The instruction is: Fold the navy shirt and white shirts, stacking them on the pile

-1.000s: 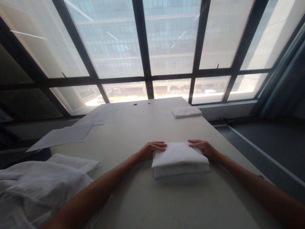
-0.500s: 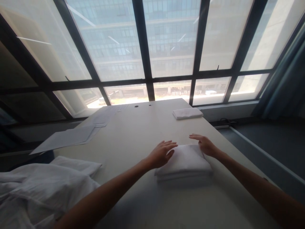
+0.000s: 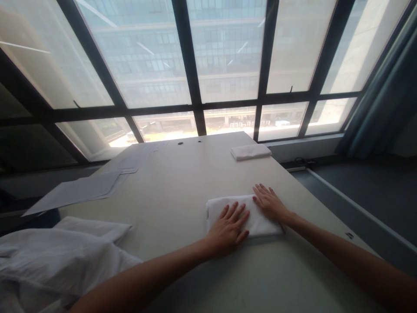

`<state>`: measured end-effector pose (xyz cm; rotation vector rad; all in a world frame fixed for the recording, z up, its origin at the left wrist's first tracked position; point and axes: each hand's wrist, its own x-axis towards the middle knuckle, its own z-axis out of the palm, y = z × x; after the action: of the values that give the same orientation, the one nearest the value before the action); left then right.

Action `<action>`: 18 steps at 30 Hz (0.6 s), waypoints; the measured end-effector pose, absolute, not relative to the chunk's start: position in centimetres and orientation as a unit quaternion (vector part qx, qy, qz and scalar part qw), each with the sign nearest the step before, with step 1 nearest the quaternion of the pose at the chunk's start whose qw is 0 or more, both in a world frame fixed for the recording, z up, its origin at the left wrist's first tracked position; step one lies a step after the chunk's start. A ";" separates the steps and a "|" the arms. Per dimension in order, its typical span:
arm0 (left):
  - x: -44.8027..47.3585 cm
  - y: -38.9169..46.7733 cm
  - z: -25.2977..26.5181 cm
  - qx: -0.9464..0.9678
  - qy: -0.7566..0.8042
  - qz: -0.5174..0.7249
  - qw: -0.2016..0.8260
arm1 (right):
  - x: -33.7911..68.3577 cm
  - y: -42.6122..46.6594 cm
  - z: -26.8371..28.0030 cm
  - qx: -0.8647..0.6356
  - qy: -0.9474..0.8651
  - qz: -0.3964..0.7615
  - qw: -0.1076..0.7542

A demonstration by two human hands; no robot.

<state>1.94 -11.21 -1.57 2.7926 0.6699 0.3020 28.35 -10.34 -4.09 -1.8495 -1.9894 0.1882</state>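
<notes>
A folded white cloth (image 3: 221, 205) lies flat on the white table (image 3: 169, 191) in front of me. My left hand (image 3: 229, 230) rests palm down on its near left part, fingers spread. On the far right part of the cloth lies my right hand (image 3: 269, 203), also flat with its fingers stretched out. Parts of the cloth are hidden beneath both hands. Whether it is a garment or a plain sheet, I cannot tell.
Another folded white cloth (image 3: 250, 151) sits near the table's far right edge. Crumpled white fabric (image 3: 65, 256) is heaped at the near left. Paper sheets (image 3: 81, 187) lie along the left edge, partly overhanging. Windows (image 3: 228, 52) stand beyond the table.
Both hands have come down onto the folded cloth, the left one moving nearer to me. The cloth looks flatter and its near edge lies farther away. The view has shifted slightly.
</notes>
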 end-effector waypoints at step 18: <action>-4.9 -2.9 1.8 0.665 0.560 0.168 0.464 | 31.5 -11.6 -3.0 -0.739 -0.543 0.260 0.301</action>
<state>-4.93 -2.91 1.76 1.6351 1.3766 0.4119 31.48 -11.57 -3.03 -1.9613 -1.4417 0.6898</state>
